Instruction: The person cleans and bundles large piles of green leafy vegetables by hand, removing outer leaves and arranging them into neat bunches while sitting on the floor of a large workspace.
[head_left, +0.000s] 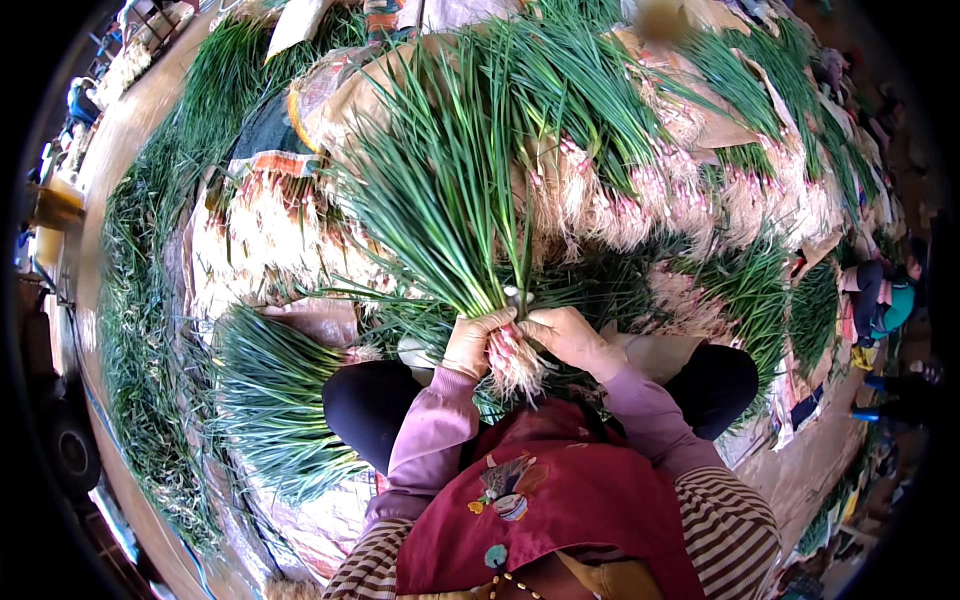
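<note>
A thick bunch of green onions (450, 225) fans out away from me, its pinkish bulbs and pale roots pointing back to my lap. My left hand (474, 341) is closed around the bunch just above the bulbs. On the other side, my right hand (562, 334) has its fingertips at the stems close to the bulbs; whether it pinches a stem is hidden. Something small and whitish shows between the two hands, too small to name. Beside my left knee lies another pile of green onions (285, 405), roots towards the knee.
Rows of rooted onions (630, 187) lie ahead on sacking. Loose green leaves (142, 360) are strewn along the left edge of the mats. A wheel (73, 451) stands at the far left. A person in green (896, 307) sits at the far right.
</note>
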